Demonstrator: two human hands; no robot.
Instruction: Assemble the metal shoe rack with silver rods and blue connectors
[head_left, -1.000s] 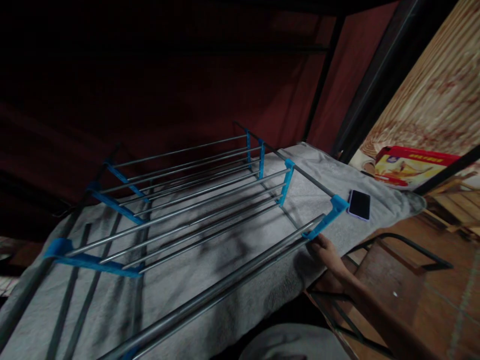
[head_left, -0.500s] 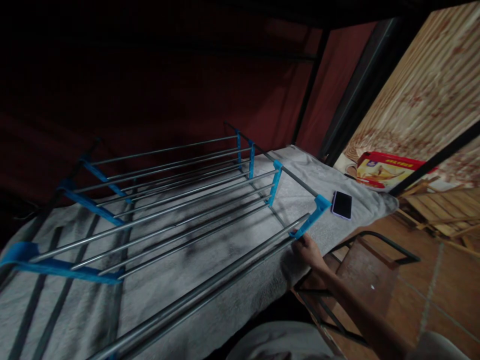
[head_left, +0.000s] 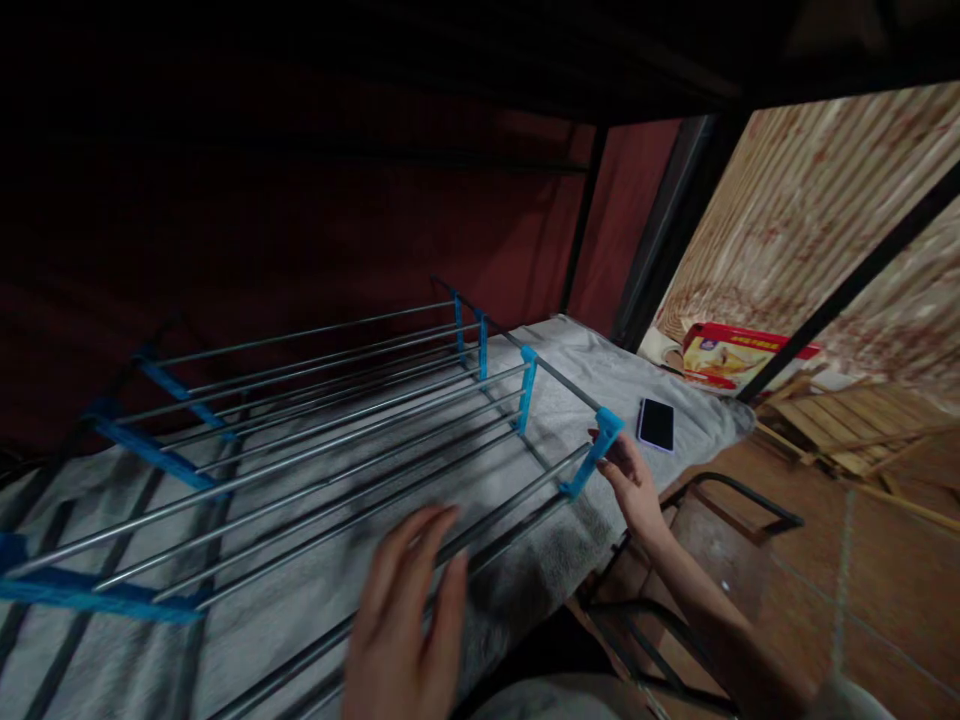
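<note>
A shoe rack (head_left: pixel 360 479) of thin metal tubes and blue plastic brackets lies across a grey blanket (head_left: pixel 555 560). My right hand (head_left: pixel 636 490) is at the rack's near right corner, its fingers around the blue end bracket (head_left: pixel 592 455), partly hidden behind it. My left hand (head_left: pixel 405 620) is raised over the near tubes, with its fingers apart and slightly blurred; nothing is in it. The near tubes run beneath that hand, which hides part of them. Whether the left hand touches them I cannot tell.
A phone (head_left: pixel 656 424) lies on the blanket to the right of the rack. Beyond are a red and yellow box (head_left: pixel 735 355) and wooden slats (head_left: pixel 847 425). A dark metal chair frame (head_left: pixel 739 480) stands below the blanket's edge. Dark posts (head_left: pixel 589 220) rise behind.
My left hand has come into view over the near tubes. My right hand has shifted from the bracket's lower end up to its outer side. The view has turned slightly.
</note>
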